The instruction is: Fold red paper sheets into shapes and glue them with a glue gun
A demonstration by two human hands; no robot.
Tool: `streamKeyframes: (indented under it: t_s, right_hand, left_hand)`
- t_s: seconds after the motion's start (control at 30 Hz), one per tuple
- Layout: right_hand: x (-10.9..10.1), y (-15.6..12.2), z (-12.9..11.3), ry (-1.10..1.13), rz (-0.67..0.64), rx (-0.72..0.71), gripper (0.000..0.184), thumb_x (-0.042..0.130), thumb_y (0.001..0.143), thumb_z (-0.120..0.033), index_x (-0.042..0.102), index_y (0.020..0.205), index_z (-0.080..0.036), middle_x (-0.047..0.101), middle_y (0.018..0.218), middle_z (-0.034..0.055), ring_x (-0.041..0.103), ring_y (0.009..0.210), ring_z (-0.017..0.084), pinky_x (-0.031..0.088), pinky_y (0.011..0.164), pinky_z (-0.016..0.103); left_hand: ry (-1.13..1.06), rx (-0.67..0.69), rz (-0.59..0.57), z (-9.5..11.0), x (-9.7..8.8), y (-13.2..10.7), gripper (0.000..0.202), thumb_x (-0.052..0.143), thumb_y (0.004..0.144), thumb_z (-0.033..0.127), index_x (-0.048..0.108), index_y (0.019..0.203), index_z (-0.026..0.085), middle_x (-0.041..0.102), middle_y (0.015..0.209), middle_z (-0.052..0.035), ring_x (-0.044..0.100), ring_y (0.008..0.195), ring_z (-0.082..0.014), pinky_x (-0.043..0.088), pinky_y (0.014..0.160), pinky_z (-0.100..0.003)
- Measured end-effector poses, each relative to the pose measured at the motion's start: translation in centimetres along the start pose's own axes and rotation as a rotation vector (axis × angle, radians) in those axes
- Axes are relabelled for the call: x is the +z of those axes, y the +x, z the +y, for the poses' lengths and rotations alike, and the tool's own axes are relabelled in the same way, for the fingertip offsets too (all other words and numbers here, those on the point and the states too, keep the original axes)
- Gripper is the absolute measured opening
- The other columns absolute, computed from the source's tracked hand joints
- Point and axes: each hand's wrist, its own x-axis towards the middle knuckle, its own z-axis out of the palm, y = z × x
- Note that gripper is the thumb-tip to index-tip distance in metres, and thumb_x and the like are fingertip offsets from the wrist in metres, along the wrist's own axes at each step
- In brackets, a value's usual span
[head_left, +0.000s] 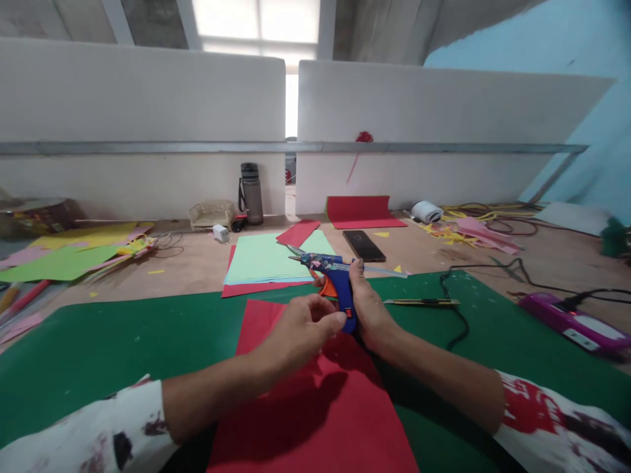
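Observation:
A blue hot glue gun (348, 289) with an orange trigger is held above a red paper sheet (315, 407). My right hand (372, 305) is wrapped around its handle from the right. My left hand (308, 322) is closed at the handle's left side, its thumb by the small red switch and its fingers curled near the trigger. The gun's nozzle points left, over a stack of pale green paper (261, 256). A clear glue stick (389, 270) sticks out of the back. A thin cutter knife (421, 302) lies right of my right hand.
A green mat (162, 341) covers the front of the table. A black phone (363, 246) and folded red paper (362, 211) lie behind. A purple power strip (574, 322) with a black cord is at right. Coloured sheets (64, 259) lie left; a bottle (252, 194) stands at the back.

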Motion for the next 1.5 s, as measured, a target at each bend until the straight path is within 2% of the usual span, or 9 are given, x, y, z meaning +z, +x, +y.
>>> streamKeyframes:
  t_s: [0.1, 0.23, 0.4, 0.6, 0.83, 0.97, 1.13, 1.33, 1.5]
  right_hand:
    - [0.0, -0.2, 0.1, -0.079, 0.047, -0.088, 0.077, 0.033, 0.075, -0.081, 0.069, 0.088, -0.014, 0.071, 0.082, 0.009, 0.065, 0.067, 0.018, 0.053, 0.061, 0.027]
    - [0.2, -0.7, -0.3, -0.114, 0.008, -0.166, 0.076, 0.033, 0.074, -0.081, 0.068, 0.082, -0.014, 0.071, 0.077, 0.0087, 0.065, 0.062, 0.017, 0.053, 0.059, 0.027]
    - [0.4, -1.1, -0.5, -0.075, -0.002, -0.169, 0.074, 0.038, 0.07, -0.082, 0.066, 0.079, -0.014, 0.07, 0.074, 0.0087, 0.065, 0.057, 0.017, 0.053, 0.054, 0.027]
    - [0.4, -1.4, -0.5, -0.088, -0.044, -0.136, 0.074, 0.036, 0.073, -0.081, 0.066, 0.073, -0.013, 0.069, 0.065, 0.0082, 0.065, 0.052, 0.017, 0.051, 0.046, 0.024]
    - [-0.1, -1.1, 0.2, -0.02, -0.221, -0.041, 0.075, 0.033, 0.076, -0.079, 0.066, 0.09, -0.013, 0.068, 0.062, 0.0078, 0.059, 0.038, 0.016, 0.042, 0.029, 0.023]
    - [-0.5, -0.8, 0.5, 0.03, -0.346, -0.032, 0.072, 0.034, 0.08, -0.075, 0.065, 0.095, -0.012, 0.068, 0.064, 0.0077, 0.057, 0.037, 0.013, 0.042, 0.029, 0.021]
    - [-1.2, -0.5, 0.6, 0.081, -0.442, -0.021, 0.06, 0.039, 0.085, -0.065, 0.064, 0.099, -0.012, 0.07, 0.072, 0.0082, 0.061, 0.043, 0.014, 0.045, 0.032, 0.02]
    - [-1.6, -0.4, 0.4, 0.111, -0.48, -0.008, 0.05, 0.053, 0.082, -0.058, 0.062, 0.098, -0.012, 0.07, 0.078, 0.0096, 0.064, 0.048, 0.016, 0.049, 0.035, 0.023]
    - [-1.3, -0.6, 0.4, 0.127, -0.479, -0.045, 0.047, 0.056, 0.081, -0.055, 0.059, 0.103, -0.013, 0.07, 0.08, 0.0089, 0.061, 0.044, 0.014, 0.049, 0.037, 0.022]
  left_hand:
    - [-0.137, -0.025, -0.061, -0.9, 1.1, 0.4, 0.017, 0.06, 0.076, 0.029, 0.057, 0.083, 0.014, 0.055, 0.069, 0.0005, 0.045, 0.048, -0.0073, 0.035, 0.045, -0.02]
    - [-0.336, -0.041, -0.125, -2.3, 1.4, 0.8, 0.026, 0.064, 0.074, 0.035, 0.056, 0.093, 0.018, 0.054, 0.063, 0.0023, 0.051, 0.051, -0.011, 0.04, 0.046, -0.021]
    - [-0.372, -0.061, -0.153, -2.9, 1.6, 1.0, 0.037, 0.065, 0.074, 0.045, 0.054, 0.097, 0.018, 0.057, 0.06, 0.0016, 0.049, 0.042, -0.0101, 0.036, 0.04, -0.02]
    - [-0.381, -0.02, -0.128, -2.4, 1.7, 1.1, 0.032, 0.067, 0.069, 0.037, 0.057, 0.09, 0.016, 0.057, 0.059, 0.0004, 0.053, 0.045, -0.0112, 0.038, 0.044, -0.021]
    - [-0.36, 0.076, -0.067, -2.1, 1.5, 1.3, 0.025, 0.066, 0.066, 0.032, 0.059, 0.081, 0.013, 0.057, 0.065, -0.0002, 0.049, 0.049, -0.0089, 0.037, 0.049, -0.022]
    - [-0.32, 0.091, -0.047, -1.8, 1.4, 1.0, 0.022, 0.063, 0.07, 0.03, 0.058, 0.083, 0.013, 0.055, 0.056, 0.0017, 0.048, 0.048, -0.0094, 0.037, 0.05, -0.021]
    - [-0.358, 0.097, -0.054, -2.0, 1.3, 1.1, 0.025, 0.066, 0.07, 0.033, 0.058, 0.084, 0.014, 0.053, 0.059, 0.0027, 0.047, 0.049, -0.0085, 0.037, 0.048, -0.02]
    - [-0.511, 0.049, -0.116, -2.8, 1.4, 1.5, 0.04, 0.071, 0.069, 0.044, 0.056, 0.093, 0.014, 0.052, 0.061, 0.0036, 0.048, 0.047, -0.0079, 0.042, 0.045, -0.021]
    - [-0.583, 0.006, -0.129, -2.8, 1.3, 1.7, 0.043, 0.074, 0.066, 0.037, 0.056, 0.097, 0.015, 0.054, 0.065, 0.0026, 0.05, 0.047, -0.0085, 0.042, 0.041, -0.02]
